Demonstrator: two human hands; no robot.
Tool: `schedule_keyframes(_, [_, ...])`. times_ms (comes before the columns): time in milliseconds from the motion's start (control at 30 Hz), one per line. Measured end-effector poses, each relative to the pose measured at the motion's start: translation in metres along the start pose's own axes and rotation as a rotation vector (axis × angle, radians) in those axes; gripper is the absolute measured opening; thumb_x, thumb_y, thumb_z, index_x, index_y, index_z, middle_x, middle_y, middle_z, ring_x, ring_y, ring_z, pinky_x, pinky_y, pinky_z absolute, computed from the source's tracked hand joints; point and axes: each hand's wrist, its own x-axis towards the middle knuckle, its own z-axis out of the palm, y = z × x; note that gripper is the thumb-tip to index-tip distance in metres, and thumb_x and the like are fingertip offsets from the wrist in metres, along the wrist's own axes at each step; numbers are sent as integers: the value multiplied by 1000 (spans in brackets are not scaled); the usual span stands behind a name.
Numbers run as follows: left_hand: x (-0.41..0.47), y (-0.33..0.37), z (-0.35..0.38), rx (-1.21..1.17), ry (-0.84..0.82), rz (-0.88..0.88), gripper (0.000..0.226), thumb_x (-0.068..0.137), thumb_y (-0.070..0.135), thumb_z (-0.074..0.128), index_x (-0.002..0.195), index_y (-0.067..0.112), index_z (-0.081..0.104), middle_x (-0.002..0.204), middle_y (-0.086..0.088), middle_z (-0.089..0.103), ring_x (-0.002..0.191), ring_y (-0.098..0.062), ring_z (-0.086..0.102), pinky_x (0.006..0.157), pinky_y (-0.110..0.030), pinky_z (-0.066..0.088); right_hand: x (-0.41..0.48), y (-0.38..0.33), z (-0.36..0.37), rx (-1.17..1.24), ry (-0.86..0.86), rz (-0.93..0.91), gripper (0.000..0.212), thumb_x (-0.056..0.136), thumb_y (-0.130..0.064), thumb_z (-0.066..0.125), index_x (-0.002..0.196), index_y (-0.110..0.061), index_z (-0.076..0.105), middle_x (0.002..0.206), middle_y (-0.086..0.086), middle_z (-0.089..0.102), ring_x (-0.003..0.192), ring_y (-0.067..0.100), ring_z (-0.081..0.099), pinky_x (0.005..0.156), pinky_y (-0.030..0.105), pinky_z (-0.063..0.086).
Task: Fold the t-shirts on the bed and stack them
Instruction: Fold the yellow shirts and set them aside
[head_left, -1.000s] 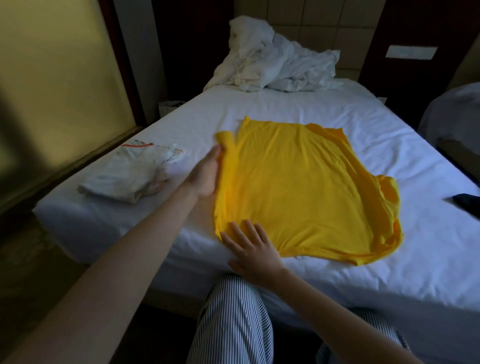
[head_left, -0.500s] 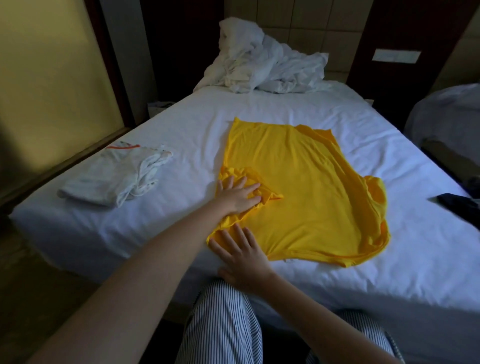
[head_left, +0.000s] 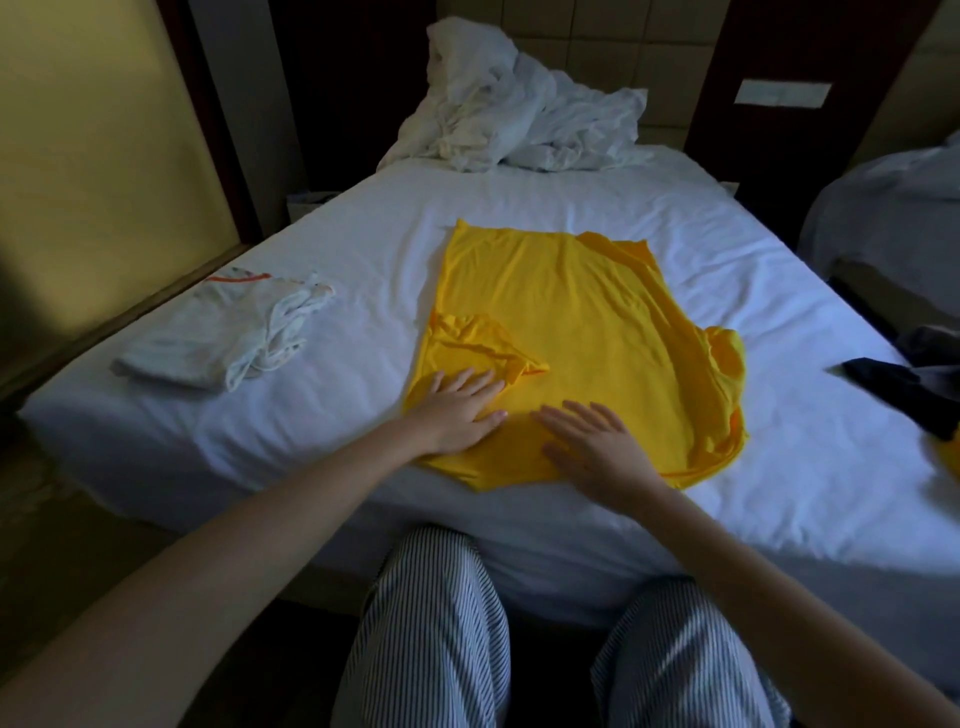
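Far to my left, a folded white t-shirt (head_left: 218, 338) lies on the bed (head_left: 363, 234), well apart from my hands. My left hand (head_left: 457, 410) rests flat on the yellow t-shirt (head_left: 571, 312), fingers straight and slightly spread, just below its tucked-in sleeve (head_left: 483, 343). The shirt runs lengthwise away from me. My right hand (head_left: 597, 447) presses its near edge, fingers apart. The rumpled side (head_left: 722, 374) lies further right, so I judge the right hand nearer for the next fold.

crumpled white duvet (head_left: 519, 104) against headboard (head_left: 639, 41) | wall plate (head_left: 782, 93) | second bed (head_left: 883, 208) right
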Motion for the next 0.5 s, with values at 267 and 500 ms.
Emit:
schedule_keyframes(267, [51, 98, -23, -321, 78, 193, 34, 101, 24, 42, 117, 2, 62, 125, -15, 61, 120, -26, 52, 95, -30, 37, -57, 85, -27, -10, 12, 756, 50, 96, -40, 32, 143, -25, 34, 153, 0, 29, 143, 25, 15, 114, 40, 6])
schedule_keyframes(500, [121, 201, -37, -432, 94, 222, 30, 96, 23, 48, 98, 1, 68, 106, -17, 67, 103, -28, 59, 82, -37, 44, -91, 88, -13, 62, 56, 783, 72, 80, -51, 15, 144, -24, 35, 151, 6, 33, 140, 30, 26, 113, 40, 12])
